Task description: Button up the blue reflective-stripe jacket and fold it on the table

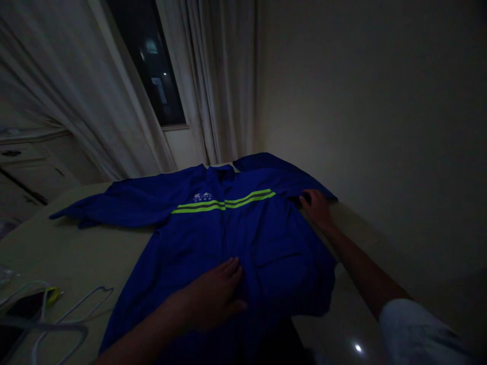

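Head view: left hand (pixel 216 295) unclenched over the jacket (pixel 194 241) near its pocket (pixel 278 257), right hand (pixel 316 207) at a sleeve (pixel 279 167), grip unclear.

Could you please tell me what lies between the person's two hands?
In the head view, the front of the blue jacket, including its pocket flap, lies between the left hand and the right hand.

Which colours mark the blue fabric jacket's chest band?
Chest band: yellow-green with dark grey middle; head view.
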Available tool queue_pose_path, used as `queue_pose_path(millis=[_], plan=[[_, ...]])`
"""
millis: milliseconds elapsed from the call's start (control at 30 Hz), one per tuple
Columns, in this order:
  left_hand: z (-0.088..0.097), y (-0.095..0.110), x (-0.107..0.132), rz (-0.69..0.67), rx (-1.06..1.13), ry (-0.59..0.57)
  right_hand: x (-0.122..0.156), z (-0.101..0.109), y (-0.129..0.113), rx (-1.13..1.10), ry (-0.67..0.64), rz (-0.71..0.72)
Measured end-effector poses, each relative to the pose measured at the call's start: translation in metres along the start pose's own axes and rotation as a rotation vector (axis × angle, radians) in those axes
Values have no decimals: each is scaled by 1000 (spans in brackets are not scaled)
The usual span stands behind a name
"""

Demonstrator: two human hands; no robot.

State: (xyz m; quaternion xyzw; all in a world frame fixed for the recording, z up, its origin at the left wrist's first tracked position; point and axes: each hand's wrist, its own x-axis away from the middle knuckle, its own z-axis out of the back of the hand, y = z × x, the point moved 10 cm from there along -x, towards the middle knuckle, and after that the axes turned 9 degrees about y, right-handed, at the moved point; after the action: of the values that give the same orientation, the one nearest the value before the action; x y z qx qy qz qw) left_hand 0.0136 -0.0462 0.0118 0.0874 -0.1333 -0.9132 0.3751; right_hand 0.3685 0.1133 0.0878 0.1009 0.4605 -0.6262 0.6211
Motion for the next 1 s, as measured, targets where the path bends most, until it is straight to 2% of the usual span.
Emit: queue_pose_path(millis=[67,100,200,267,300,400,500,600,700,800,900,967,1000], plan=[[28,-27,-24,37,100,6,-7,-5,16,135,9,31],[46,-47,-43,92,122,50,-6,-11,19,198,-2,62],[106,-125,-105,288,47,318,1,-30,22,292,-58,153],[133,-176,-142,410,-58,477,4,-37,24,309,-59,186],[140,-198,-160,449,-102,523,5,-39,25,316,-54,200],[143,-244,-210,443,-170,555,5,-42,29,347,-43,232],[131,-273,-251,385,-217,484,5,-44,32,366,-49,227],[118,-307,-275,445,-238,362,6,-47,35,358,-70,212],[120,-338,-284,555,-123,313,8,-51,38,347,-98,198],[136,-349,-287,546,139,355,9,-51,41,350,-108,188],[149,-349,-284,504,583,444,9,-52,39,352,-118,192],[147,-347,-282,491,769,461,9,-52,37,356,-128,194],[142,-346,-281,506,745,443,8,-52,36,362,-133,191]])
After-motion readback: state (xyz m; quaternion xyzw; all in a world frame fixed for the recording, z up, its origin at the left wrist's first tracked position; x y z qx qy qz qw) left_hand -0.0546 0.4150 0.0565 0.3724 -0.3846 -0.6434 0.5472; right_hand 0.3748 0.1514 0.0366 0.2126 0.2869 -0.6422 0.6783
